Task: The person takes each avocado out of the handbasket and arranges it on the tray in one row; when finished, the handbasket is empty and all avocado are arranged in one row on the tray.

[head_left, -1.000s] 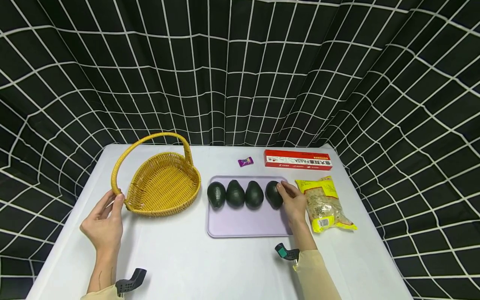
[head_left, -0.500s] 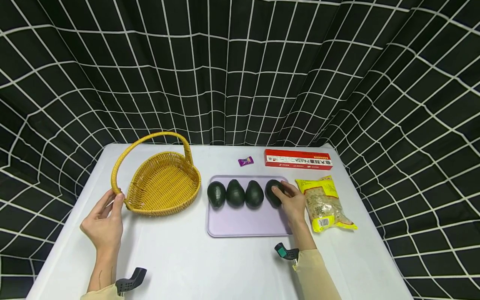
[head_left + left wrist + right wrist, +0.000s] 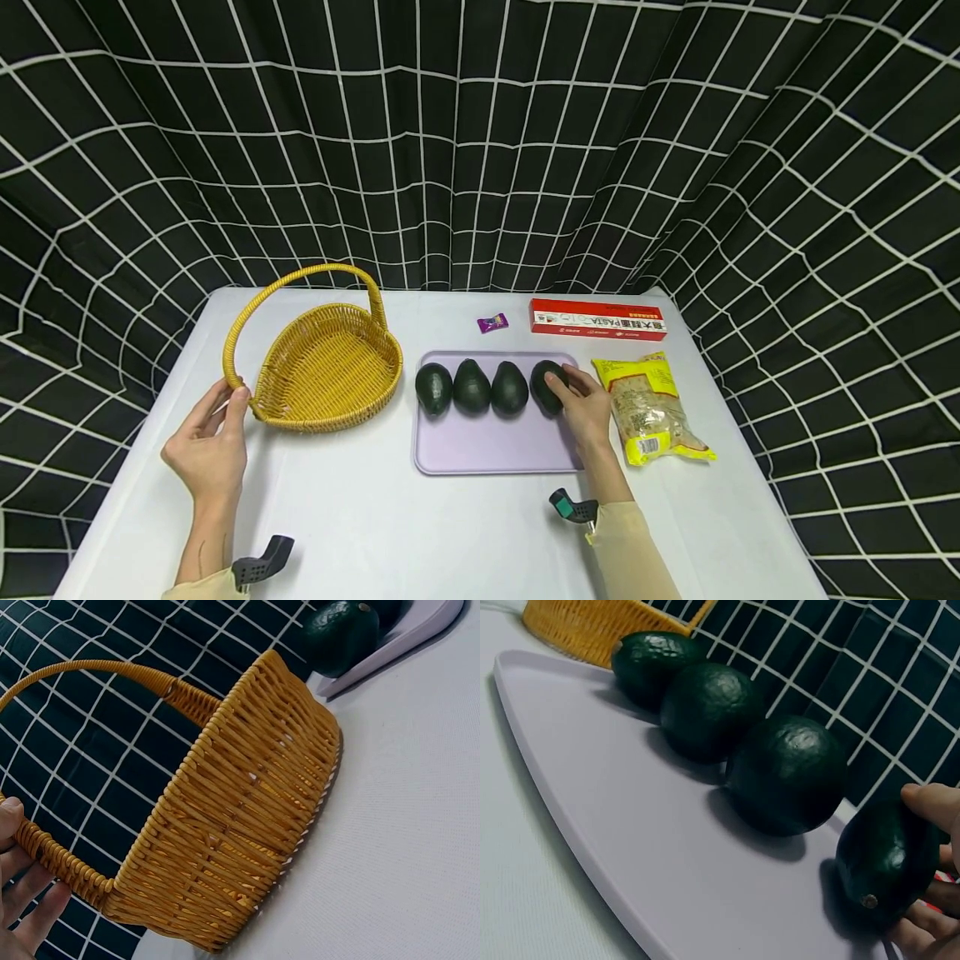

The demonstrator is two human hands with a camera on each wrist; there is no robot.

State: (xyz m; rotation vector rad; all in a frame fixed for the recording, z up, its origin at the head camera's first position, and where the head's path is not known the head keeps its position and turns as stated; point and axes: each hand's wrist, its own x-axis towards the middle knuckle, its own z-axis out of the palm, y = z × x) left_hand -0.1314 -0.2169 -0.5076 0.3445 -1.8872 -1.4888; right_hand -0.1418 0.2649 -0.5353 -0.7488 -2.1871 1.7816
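My left hand pinches the near end of the handle of a yellow wicker basket, which stands on the table at the left. In the left wrist view the fingertips sit around the base of the handle. My right hand grips the rightmost avocado, thumb on top and fingers along its right side. This dark green avocado lies at the right end of a pale lilac tray. Three other avocados lie in a row to its left on the same tray.
Behind the tray lie a small purple wrapped sweet and a red and white pasta box. A yellow clear-fronted bag lies right of my right hand. A black curtain with white grid lines surrounds the white table.
My right thumb has moved further over the rightmost avocado, and the fingers have closed around its side. The left hand and basket stay in place.
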